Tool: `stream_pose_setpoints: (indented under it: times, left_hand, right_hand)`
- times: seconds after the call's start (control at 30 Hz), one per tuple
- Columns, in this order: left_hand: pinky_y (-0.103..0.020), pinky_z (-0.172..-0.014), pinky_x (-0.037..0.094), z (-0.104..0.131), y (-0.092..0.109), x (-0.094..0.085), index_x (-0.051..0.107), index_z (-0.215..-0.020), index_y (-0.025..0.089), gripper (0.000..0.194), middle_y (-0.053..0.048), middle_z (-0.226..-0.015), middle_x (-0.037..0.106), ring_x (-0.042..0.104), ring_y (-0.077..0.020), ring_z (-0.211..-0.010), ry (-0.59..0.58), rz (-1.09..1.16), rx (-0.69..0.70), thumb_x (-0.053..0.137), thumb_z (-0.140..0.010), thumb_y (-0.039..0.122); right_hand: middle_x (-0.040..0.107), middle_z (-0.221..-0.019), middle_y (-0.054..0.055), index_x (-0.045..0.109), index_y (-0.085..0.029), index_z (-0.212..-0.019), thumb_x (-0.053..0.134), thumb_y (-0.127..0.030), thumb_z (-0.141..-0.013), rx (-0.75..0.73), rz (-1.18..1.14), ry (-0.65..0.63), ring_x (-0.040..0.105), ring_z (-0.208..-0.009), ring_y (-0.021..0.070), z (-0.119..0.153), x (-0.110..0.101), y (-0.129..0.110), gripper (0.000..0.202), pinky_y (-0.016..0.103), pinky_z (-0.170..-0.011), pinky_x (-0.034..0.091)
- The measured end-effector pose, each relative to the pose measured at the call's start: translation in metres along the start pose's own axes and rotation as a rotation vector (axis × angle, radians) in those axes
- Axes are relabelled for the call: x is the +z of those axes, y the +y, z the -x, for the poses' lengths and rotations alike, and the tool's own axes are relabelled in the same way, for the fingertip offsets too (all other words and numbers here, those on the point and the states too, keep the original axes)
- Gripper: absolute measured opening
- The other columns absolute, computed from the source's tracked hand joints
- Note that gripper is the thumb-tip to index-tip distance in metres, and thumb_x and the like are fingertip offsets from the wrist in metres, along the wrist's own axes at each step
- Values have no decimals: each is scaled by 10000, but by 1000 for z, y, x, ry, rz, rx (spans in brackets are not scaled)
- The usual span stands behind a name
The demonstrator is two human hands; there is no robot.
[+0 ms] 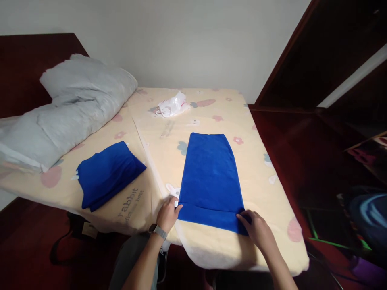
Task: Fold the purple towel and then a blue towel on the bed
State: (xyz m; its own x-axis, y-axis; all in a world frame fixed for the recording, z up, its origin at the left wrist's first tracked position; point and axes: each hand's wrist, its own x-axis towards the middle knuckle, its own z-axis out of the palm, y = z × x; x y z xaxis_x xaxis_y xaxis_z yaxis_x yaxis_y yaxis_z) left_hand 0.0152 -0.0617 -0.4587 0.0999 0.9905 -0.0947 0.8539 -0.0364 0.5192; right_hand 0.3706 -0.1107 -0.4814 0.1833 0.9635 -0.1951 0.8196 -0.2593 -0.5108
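A blue towel [210,173] lies spread on the bed, its near end folded over into a flat strip. My left hand [169,213] is closed at the left end of that strip, thumb and fingers pinching the edge by a small white tag [176,204]. At the opposite end, my right hand [255,225] pinches the right edge of the fold between thumb and fingers. To the left of my left hand lies a second blue towel [109,173], loosely folded, with a white tag at its left side.
Patterned sheet covers the bed [272,229]. A crumpled white plastic bag [173,105] sits toward the wall. The grey quilt [81,104] is bundled at the left against the dark headboard [36,60]. Dark items stand on the floor at the right.
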Motion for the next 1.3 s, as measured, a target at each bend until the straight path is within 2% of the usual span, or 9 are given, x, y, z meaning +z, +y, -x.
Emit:
stream_pose_setpoints:
  times: [0.17,0.3,0.53,0.63,0.73,0.87,1.03,1.17,1.3]
  left_hand:
    - [-262,-625,395,1,4,-4,635,-938,185,275,-52,-772,711,675,-213,-747,-39,16,-162,611,-890,455]
    - [-248,-580,332,-1,6,-3,550,-681,194,267,-6,-621,645,628,-175,-648,-111,60,-173,664,-830,385]
    - [-246,-593,391,1,1,-4,521,-729,209,228,15,-654,620,611,-164,-649,-92,338,-93,572,-847,397]
    - [-247,-571,400,4,-5,1,563,-877,210,154,46,-619,584,602,-162,-611,-129,375,-107,603,-819,347]
    - [-258,-573,431,9,-6,4,552,-1086,219,296,68,-613,558,582,-162,-574,-84,306,-102,618,-803,278]
    - [-362,-906,502,11,6,-5,547,-1257,264,416,-62,-1121,639,635,-224,-996,101,148,113,576,-845,214]
    - [-424,-1030,440,9,23,-7,586,-1268,290,364,-71,-1259,600,544,-265,-1191,66,-6,352,537,-914,222]
    - [-446,-972,453,7,15,-1,641,-1169,291,288,-57,-1196,640,572,-277,-1124,-21,-95,333,622,-886,241]
    - [-457,-954,462,5,10,-11,659,-1144,283,296,-62,-1134,662,580,-276,-1088,-7,-120,298,619,-871,177]
  right_hand:
    - [721,-1111,106,602,-209,-1100,508,-613,-837,246,-49,-33,665,-1029,310,1,-5,-4,491,374,-832,479]
    - [749,-1026,114,656,-205,-1064,493,-653,-822,305,-64,-145,681,-1002,324,-1,-10,-7,535,372,-800,480]
    - [728,-732,56,614,-239,-742,473,-714,-807,213,-94,-102,698,-725,265,2,-13,7,499,333,-644,480]
    - [747,-791,71,624,-240,-802,496,-715,-795,213,-90,-69,710,-765,284,7,-9,13,491,347,-656,500]
    - [750,-874,94,613,-240,-950,499,-723,-796,248,-44,-19,708,-770,307,11,-8,15,520,387,-661,512]
    - [699,-1008,104,567,-227,-1102,496,-669,-842,42,-60,143,680,-875,286,14,-13,12,518,414,-784,522]
    - [630,-1172,93,619,-233,-1136,483,-510,-926,-242,-68,122,600,-1063,256,10,-5,0,373,415,-977,463]
    - [633,-1176,94,634,-234,-1153,495,-491,-929,-233,63,58,601,-1001,278,9,3,4,369,442,-928,478]
    - [638,-1126,121,642,-210,-1148,442,-445,-951,-157,187,142,601,-879,276,9,-6,9,366,440,-840,502]
